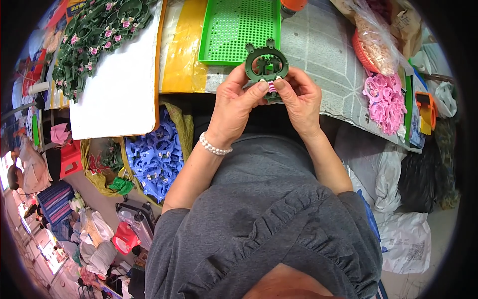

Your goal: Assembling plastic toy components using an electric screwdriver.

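Observation:
Between my two hands, at the front edge of the table, is a dark green ring-shaped plastic part [267, 62] with small knobs on top and a pink-and-white striped piece at its lower end. My left hand [239, 99] pinches it from the left, thumb on the lower rim. From the other side my right hand [301, 99] grips it, its thumb close to the striped piece. Just behind the part lies a bright green perforated tray [239, 30]. What the fingers do underneath is hidden.
Several similar dark green parts [99, 40] are heaped on a white board [119, 84] at the left. Pink plastic parts [386, 102] and a red basket [366, 52] stand right. Below the board, a sack holds blue parts [154, 157]. An orange tape dispenser [425, 107] sits far right.

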Motion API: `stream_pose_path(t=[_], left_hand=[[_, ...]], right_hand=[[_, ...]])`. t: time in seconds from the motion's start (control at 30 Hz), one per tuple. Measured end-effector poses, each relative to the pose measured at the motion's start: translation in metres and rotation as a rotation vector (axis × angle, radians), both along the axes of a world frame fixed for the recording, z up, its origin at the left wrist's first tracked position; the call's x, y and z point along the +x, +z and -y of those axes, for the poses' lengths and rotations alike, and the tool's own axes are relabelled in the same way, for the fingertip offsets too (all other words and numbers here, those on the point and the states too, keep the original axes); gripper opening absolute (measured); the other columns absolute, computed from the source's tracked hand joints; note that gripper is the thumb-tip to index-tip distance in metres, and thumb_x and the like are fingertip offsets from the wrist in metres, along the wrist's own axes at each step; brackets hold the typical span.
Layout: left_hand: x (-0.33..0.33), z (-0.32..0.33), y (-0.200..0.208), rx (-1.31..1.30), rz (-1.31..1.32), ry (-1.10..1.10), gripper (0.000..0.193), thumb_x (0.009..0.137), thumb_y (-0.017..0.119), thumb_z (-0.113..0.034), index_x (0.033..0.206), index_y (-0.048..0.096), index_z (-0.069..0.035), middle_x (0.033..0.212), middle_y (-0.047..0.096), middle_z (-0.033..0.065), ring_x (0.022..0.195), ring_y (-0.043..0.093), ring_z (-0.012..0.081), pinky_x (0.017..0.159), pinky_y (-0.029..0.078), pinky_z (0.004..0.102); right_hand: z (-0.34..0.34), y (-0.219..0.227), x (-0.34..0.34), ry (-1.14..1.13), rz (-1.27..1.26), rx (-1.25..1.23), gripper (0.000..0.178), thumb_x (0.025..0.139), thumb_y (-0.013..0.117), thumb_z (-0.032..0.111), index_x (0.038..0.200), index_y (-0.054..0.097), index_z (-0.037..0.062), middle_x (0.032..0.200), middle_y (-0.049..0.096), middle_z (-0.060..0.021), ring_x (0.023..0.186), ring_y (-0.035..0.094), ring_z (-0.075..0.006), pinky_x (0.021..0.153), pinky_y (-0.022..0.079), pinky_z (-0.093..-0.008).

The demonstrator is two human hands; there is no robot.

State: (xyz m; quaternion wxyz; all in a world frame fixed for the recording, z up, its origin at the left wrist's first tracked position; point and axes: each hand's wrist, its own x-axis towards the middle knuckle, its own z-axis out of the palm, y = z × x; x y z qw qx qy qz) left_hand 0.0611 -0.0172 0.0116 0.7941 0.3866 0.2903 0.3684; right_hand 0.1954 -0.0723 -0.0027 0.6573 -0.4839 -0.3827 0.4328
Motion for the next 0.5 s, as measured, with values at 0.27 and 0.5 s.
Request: stream_pose_path(t=[0.27, 0.5], left_hand=[[-0.0062, 0.0012, 0.0025, -0.058, -0.002, -0.009, 0.035, 0.089, 0.057, -0.011, 0.123, 0.047, -0.008, 0.105, 0.059, 0.0036, 0.085, 0.058, 0.0088, 0.061, 0.052, 0.0220], [-0.0079, -0.0041, 0.0021, -0.112, 0.129, -0.087, 0.039, 0.091, 0.053, -0.010, 0.125, 0.034, -0.009, 0.110, 0.054, 0.0074, 0.089, 0.058, 0.0134, 0.062, 0.056, 0.0274]], right_hand=[[0.0046, -0.0035, -0.0032, 0.059, -0.009, -0.053, 0.032, 0.087, 0.062, 0.006, 0.116, 0.054, -0.0056, 0.095, 0.065, -0.0072, 0.084, 0.060, -0.0094, 0.076, 0.050, -0.0233], [0.0010, 0.0019, -0.0047, 0.069, 0.021, -0.053, 0.034, 0.085, 0.063, 0.006, 0.116, 0.055, -0.0053, 0.094, 0.066, -0.0080, 0.086, 0.061, -0.0099, 0.074, 0.050, -0.0238]])
